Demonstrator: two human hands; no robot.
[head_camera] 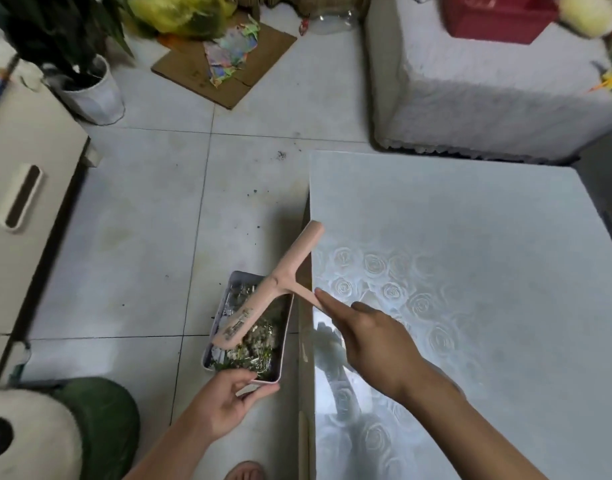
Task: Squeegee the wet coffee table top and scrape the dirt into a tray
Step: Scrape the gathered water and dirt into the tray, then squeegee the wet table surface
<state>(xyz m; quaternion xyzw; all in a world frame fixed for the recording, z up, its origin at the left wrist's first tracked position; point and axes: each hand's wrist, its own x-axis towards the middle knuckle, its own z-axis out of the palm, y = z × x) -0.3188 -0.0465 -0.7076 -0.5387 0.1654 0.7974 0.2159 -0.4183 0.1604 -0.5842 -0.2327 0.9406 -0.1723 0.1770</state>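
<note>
The pale coffee table top (pixel 470 237) with a rose pattern fills the right side and looks shiny wet near its left edge. My right hand (pixel 373 344) grips the handle of a pink squeegee (pixel 266 289), index finger stretched along it. The blade hangs past the table's left edge, over a small tray (pixel 221 320) holding green and grey dirt. My left hand (pixel 228 400) holds the tray's near end, just beside and below the table edge.
Grey floor tiles (pixel 141 220) with dark crumbs lie left of the table. A white cabinet (pixel 23 202) stands far left, a potted plant (pixel 89 88) and cardboard (pixel 228 64) behind. A covered white box (pixel 488 91) stands beyond the table. A cushion (pixel 37 434) lies bottom left.
</note>
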